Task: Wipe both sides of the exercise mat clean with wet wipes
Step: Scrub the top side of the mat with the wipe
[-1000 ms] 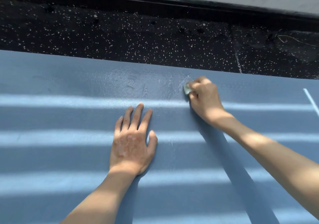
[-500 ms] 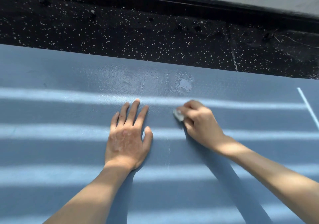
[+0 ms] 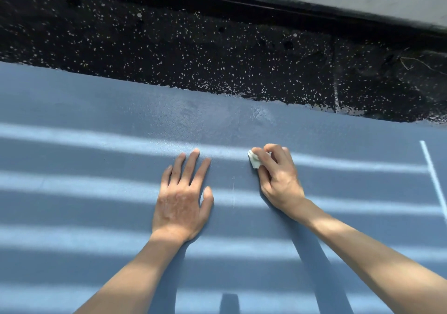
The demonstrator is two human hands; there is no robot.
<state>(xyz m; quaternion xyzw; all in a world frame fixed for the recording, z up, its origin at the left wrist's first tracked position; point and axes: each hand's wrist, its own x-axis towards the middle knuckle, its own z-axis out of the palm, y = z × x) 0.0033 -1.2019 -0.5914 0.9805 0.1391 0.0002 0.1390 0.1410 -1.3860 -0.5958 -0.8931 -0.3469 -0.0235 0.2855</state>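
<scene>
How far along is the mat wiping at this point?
Done: a damp sheen near the far edge of the blue exercise mat suggests that strip was wiped. In hand: the right hand presses a wadded wet wipe onto the mat just nearer than the sheen, with the left hand flat beside it. Left: the nearer mat shows no sheen, and the underside, hidden against the floor, likely remains.

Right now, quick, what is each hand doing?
Left hand: open, fingers flat on the mat.
Right hand: closed, holding a wipe against the mat.
</scene>
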